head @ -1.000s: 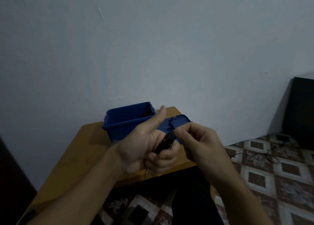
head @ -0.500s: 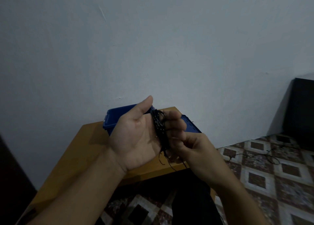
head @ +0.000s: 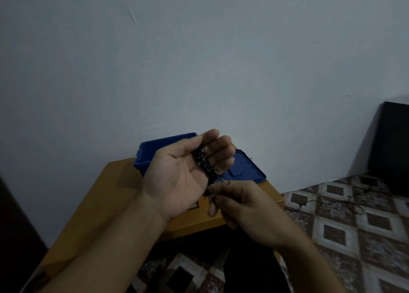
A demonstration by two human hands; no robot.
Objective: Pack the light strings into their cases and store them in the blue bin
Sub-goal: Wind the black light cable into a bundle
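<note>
Your left hand [head: 177, 182] is held up over the table with the palm facing you. A black light string [head: 204, 165] is bunched up in a thick bundle and lies across that palm. The fingers [head: 222, 154] of this hand are bent over the bundle and hold it in place. Your right hand [head: 245, 208] is just below and to the right of it. Its thumb and fingertips are pressed together on the loose end of the light string, which sticks out from the bottom of the bundle. The other fingers of this hand are curled in. The blue bin [head: 148, 154] sits on the far side of the wooden table [head: 115, 193], close to the wall [head: 199, 71], and your left hand hides part of it. You cannot see what is in the bin. A flat blue lid [head: 249, 171] lies on the table just to the right of the bin, behind your hands. The floor [head: 354, 230] on the right has tiles with a diamond pattern. A thin dark wire [head: 321, 202] lies loose on those tiles. A big dark box [head: 394, 146] stands at the far right by the wall.
</note>
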